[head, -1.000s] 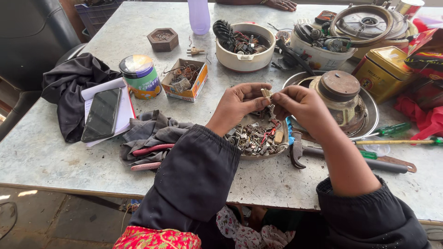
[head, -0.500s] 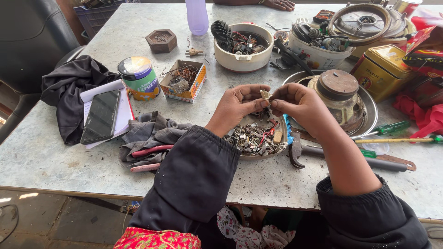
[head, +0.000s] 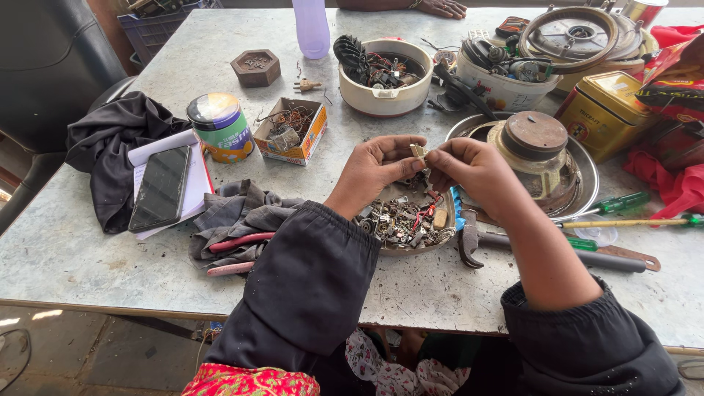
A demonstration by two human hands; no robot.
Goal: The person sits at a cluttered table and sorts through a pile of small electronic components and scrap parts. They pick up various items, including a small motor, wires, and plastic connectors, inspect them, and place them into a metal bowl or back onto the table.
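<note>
Pinched between left hand (head: 378,165) and right hand (head: 469,167): one small pale metal part (head: 419,151), squarish, dull cream-grey, finer detail too small to tell. Held just above a shallow dish (head: 407,220) heaped with tiny metal scraps, springs and bits of red wire, too many to count. Fingers of both hands closed together, clamped on the part from either side, thumbs pressing against forefingers. On the grey bench (head: 88,257): one phone (head: 160,188) lying dark-screened on a white notepad, one round tin (head: 220,126) with a green wall, one open cardboard box (head: 291,132) of wires, one hexagonal wooden dish (head: 255,67), two pale bowls, the nearer one (head: 385,76) full of black and red parts. Beside the dish, one grey cloth (head: 238,213) with red-handled pliers (head: 233,253) lying on it. To the right, one rusty round motor piece (head: 537,147) on a steel plate, one gold tin box (head: 605,114), two green-handled screwdrivers (head: 612,204). At the far edge, another person's hand (head: 440,7) resting on the bench.
</note>
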